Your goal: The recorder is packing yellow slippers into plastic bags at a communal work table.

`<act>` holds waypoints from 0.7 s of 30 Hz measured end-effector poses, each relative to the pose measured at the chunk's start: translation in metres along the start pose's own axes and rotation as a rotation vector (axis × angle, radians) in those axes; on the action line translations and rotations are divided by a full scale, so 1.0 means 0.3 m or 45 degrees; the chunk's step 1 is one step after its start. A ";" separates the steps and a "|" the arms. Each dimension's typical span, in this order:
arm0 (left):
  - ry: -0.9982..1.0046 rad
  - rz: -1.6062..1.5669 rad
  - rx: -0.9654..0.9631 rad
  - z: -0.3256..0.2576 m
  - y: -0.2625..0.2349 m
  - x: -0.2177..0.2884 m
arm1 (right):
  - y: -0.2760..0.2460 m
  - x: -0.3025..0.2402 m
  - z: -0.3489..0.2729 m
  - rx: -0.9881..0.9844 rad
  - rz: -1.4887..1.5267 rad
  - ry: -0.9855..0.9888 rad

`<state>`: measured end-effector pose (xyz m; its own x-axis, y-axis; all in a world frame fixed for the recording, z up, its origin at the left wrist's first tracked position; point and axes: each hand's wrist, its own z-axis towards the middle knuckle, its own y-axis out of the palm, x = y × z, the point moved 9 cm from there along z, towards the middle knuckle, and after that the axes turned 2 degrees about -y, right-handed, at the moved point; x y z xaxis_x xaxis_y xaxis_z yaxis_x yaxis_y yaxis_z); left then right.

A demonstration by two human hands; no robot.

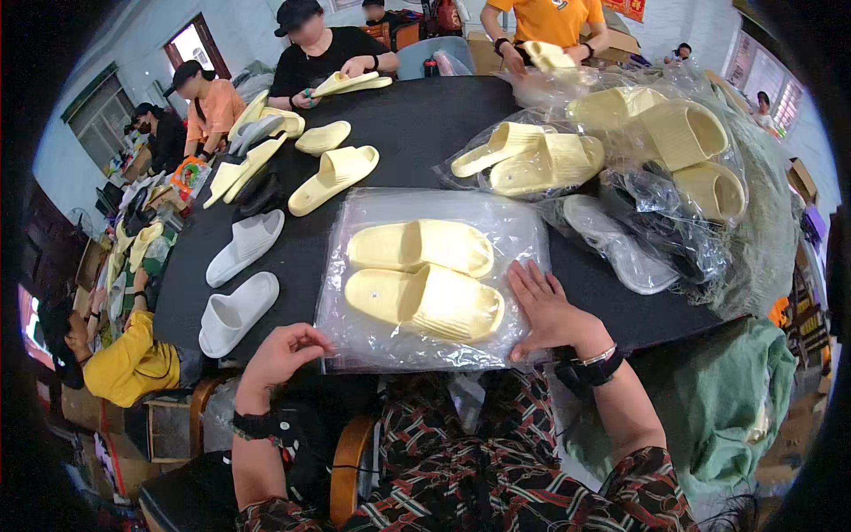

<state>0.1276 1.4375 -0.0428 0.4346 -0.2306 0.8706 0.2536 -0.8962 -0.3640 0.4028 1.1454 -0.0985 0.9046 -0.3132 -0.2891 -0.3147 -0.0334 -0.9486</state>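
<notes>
A pair of pale yellow slide slippers, the far slipper [421,247] and the near slipper [427,303], lie side by side at the table's near edge. They appear to be inside a clear plastic bag [355,213], whose shine shows over their toe ends. At the bag's near left corner, my left hand [285,356] has its fingers curled together, closed on the bag's edge. My right hand [551,312] lies flat with spread fingers on the bag's right side, just beside the slippers' toes.
Loose grey slippers [238,313] and yellow slippers [334,179] lie left on the black table [417,120]. Bagged yellow slippers [550,161] and a bagged pale slipper [619,244] pile up at right. Across the table, a person in black [332,62] and one in orange [550,22] handle slippers.
</notes>
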 end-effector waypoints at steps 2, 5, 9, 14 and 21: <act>0.052 -0.015 -0.085 0.007 -0.035 -0.029 | -0.031 -0.017 0.001 -0.028 0.009 0.004; 0.006 -0.640 0.065 0.062 -0.095 -0.020 | -0.180 0.024 0.012 0.206 0.316 0.185; -0.142 -0.878 -0.085 0.167 -0.023 0.045 | -0.244 0.194 0.004 0.503 0.540 0.649; -0.135 -0.750 0.031 0.305 0.009 0.074 | -0.164 0.221 0.093 0.488 0.396 0.584; 0.313 -0.775 0.167 0.337 -0.041 0.255 | -0.305 0.173 0.085 0.932 0.569 0.353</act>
<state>0.2451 1.4691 -0.0053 -0.0249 0.2078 0.9779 0.5012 -0.8437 0.1920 0.4860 1.1564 -0.0301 0.6102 -0.3728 -0.6991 -0.2727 0.7296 -0.6271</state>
